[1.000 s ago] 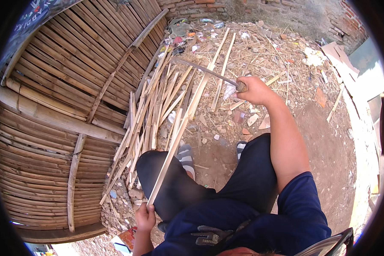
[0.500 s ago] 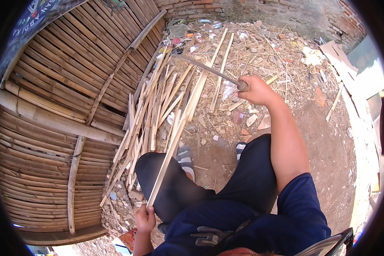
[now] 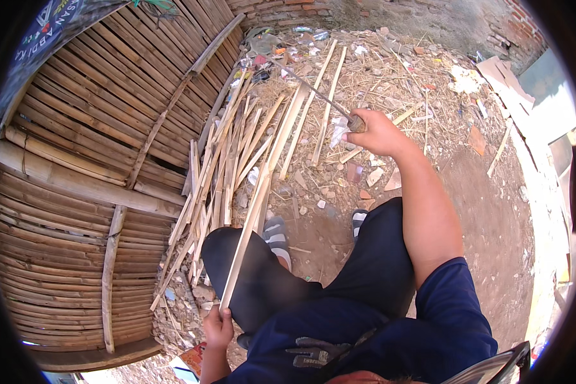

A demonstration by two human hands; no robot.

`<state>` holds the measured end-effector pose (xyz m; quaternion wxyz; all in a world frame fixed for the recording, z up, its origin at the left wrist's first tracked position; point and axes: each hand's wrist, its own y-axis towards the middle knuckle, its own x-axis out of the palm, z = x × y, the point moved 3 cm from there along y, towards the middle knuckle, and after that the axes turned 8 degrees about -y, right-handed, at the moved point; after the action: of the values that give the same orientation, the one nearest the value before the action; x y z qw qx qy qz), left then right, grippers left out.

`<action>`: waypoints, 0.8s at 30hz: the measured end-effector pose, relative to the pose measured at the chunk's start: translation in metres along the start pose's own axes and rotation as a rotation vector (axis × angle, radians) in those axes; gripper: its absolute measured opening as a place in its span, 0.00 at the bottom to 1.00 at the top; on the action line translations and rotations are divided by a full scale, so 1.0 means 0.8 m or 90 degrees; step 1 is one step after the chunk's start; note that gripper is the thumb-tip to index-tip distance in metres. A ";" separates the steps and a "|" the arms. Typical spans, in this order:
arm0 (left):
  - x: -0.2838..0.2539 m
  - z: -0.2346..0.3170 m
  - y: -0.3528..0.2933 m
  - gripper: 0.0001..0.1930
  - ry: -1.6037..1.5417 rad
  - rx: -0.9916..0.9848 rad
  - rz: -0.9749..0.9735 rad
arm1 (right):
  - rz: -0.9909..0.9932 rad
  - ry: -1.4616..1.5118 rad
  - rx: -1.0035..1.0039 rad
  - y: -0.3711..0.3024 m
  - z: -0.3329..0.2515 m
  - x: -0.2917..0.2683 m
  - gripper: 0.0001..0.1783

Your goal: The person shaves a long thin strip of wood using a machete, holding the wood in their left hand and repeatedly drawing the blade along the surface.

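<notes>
My left hand (image 3: 218, 328) is closed around the near end of a long, pale split-bamboo strip (image 3: 242, 249). The strip slants away from me across my left knee, over the pile. In my right hand (image 3: 381, 133), farther out and to the right, is the handle of a machete (image 3: 329, 101). Its long, dark blade points to the far left and crosses over the strip's far end; whether blade and strip touch I cannot tell. Many more bamboo strips (image 3: 221, 153) lie in a loose heap left of my feet, and a few thin ones (image 3: 329, 105) lie farther out.
A slatted bamboo wall (image 3: 77, 147) stands close on the left. At the back is a brick wall (image 3: 390, 19). Rubble, straw and litter cover the ground (image 3: 454, 102), with bare dirt to the right. My sandalled feet (image 3: 277, 240) rest beside the heap.
The machete has turned, so its blade looks thinner and its tip lies farther out. My right hand and the strip's far end have shifted slightly left. My left hand keeps its hold.
</notes>
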<state>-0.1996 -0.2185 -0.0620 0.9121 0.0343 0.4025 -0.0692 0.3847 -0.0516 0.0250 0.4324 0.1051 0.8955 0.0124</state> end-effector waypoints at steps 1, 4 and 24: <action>0.002 -0.007 -0.001 0.18 -0.016 -0.008 -0.001 | -0.023 0.007 0.014 -0.003 -0.006 -0.002 0.35; 0.004 -0.006 0.002 0.18 -0.039 -0.024 -0.007 | 0.030 -0.008 0.014 0.000 0.011 0.001 0.33; 0.007 -0.005 0.002 0.19 -0.028 -0.016 0.010 | 0.077 0.035 0.014 -0.004 -0.005 -0.013 0.22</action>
<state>-0.1988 -0.2173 -0.0686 0.9218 0.0244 0.3826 -0.0578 0.3873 -0.0569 0.0350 0.4053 0.1632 0.8990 0.0316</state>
